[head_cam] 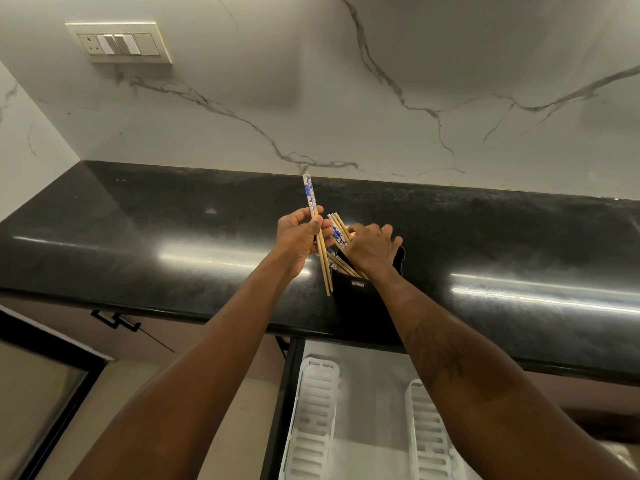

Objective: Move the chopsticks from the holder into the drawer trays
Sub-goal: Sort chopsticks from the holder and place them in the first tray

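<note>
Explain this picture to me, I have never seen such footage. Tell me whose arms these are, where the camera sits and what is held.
No machine here: a person wears one camera on the head, looking down at their own arms. The left hand grips a pair of chopsticks. The right hand touches the other chopsticks, which stand in a black holder on the dark counter; whether it grips them is hidden. Below, an open drawer holds two white trays.
</note>
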`<state>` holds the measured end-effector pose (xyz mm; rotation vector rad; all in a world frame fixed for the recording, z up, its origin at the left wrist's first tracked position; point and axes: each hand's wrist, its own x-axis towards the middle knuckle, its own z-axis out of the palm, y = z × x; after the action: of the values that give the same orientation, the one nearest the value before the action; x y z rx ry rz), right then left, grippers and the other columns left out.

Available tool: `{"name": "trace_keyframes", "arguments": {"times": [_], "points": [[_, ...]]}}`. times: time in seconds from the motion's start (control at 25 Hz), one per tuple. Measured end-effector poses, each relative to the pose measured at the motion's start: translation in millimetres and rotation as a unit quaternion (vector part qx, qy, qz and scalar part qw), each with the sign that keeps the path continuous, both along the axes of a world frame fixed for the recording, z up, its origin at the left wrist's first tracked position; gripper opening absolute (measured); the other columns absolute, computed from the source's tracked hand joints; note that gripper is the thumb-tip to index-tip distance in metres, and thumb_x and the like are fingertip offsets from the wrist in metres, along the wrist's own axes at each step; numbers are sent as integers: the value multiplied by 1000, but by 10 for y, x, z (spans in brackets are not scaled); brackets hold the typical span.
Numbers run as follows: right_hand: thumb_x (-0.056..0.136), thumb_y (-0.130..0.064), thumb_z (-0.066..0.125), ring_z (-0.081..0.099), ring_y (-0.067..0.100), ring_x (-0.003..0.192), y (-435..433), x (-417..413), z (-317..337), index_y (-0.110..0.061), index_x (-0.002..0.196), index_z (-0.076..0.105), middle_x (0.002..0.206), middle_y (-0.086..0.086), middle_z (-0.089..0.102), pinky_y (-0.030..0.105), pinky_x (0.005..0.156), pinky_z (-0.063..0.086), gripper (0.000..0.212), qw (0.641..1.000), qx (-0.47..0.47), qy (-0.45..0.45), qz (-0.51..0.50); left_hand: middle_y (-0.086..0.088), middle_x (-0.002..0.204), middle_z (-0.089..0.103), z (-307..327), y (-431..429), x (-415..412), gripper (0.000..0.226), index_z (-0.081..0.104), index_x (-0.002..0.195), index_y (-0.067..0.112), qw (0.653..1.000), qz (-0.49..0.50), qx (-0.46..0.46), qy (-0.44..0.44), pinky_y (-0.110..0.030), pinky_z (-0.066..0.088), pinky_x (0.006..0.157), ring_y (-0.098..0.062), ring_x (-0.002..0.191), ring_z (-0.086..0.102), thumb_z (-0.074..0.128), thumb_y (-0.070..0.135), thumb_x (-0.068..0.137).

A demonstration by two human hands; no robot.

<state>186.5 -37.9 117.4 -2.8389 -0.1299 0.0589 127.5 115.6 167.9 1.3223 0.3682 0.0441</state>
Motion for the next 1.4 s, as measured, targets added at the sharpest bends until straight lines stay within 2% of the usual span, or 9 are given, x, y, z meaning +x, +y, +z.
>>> {"name": "trace_keyframes", "arguments": {"times": [0.16, 0.44, 0.56, 0.64, 0.76, 0.92, 1.12, 1.28, 1.4], "points": [[99, -37, 48, 42, 29, 121, 18, 51, -10, -36, 132, 58, 129, 5, 56, 50, 98, 34, 34, 999, 37, 21, 0, -26, 112, 73, -63, -67, -14, 22, 65, 124, 6, 999, -13, 30, 4, -44, 65, 83, -27, 89, 75, 57, 8, 105], [95, -39, 60, 41, 28, 122, -7, 181, 27, -37, 111, 61, 128, 1, 56, 49, 97, 34, 16, 987, 142, 76, -19, -22, 109, 74, -81, -97, 7, 21, 68, 123, 7, 998, -14, 58, 5, -44, 64, 85, -26, 92, 74, 56, 8, 105], [95, -36, 62, 45, 26, 123, 33, 167, 80, -33, 109, 63, 123, -1, 61, 51, 103, 33, 15, 986, 167, 23, -19, -22, 107, 75, -87, -95, 1, 20, 67, 122, 7, 999, 1, 50, 3, -45, 64, 86, -27, 91, 75, 58, 8, 104], [97, -30, 62, 56, 18, 112, 51, 146, 183, -27, 109, 64, 111, -4, 67, 48, 103, 39, 13, 974, 225, -25, 1, -23, 105, 75, -74, -98, 1, 19, 67, 120, 6, 999, 21, 37, 0, -46, 64, 85, -27, 88, 76, 60, 7, 103], [97, -24, 67, 67, 9, 87, 55, 104, 406, -18, 109, 68, 99, -2, 74, 34, 86, 58, 14, 946, 310, -82, 49, -23, 102, 75, -25, -149, 3, 18, 68, 118, 5, 999, 45, 28, -5, -50, 65, 83, -27, 84, 75, 63, 6, 101], [94, -23, 72, 72, 5, 82, 117, 77, 673, -14, 111, 75, 99, 0, 78, 21, 77, 59, 20, 920, 359, -139, 76, -23, 100, 74, 32, -195, -1, 18, 68, 117, 3, 999, 50, 20, -12, -50, 64, 84, -30, 84, 76, 65, 4, 99], [89, -21, 79, 75, 5, 77, 157, 5, 796, -11, 106, 78, 95, 1, 79, 23, 73, 63, 20, 885, 453, -74, 77, -19, 93, 74, 115, -262, -74, 16, 67, 112, -1, 1000, -13, 3, -9, -43, 65, 77, -31, 83, 77, 55, 7, 106], [84, -31, 83, 76, 7, 78, 134, -54, 707, -14, 102, 79, 91, -2, 79, 24, 71, 63, 25, 890, 447, -43, 74, -19, 95, 76, 123, -194, -135, 19, 63, 121, -1, 999, -40, -34, -9, -41, 65, 74, -30, 85, 77, 56, 8, 105], [92, -32, 74, 73, 8, 70, 112, -51, 623, -13, 95, 79, 82, -2, 77, 27, 71, 61, 20, 894, 444, -46, 45, -21, 97, 74, 126, -151, -152, 21, 63, 121, -2, 999, -34, -29, 3, -43, 65, 76, -30, 84, 76, 60, 7, 103]]}}
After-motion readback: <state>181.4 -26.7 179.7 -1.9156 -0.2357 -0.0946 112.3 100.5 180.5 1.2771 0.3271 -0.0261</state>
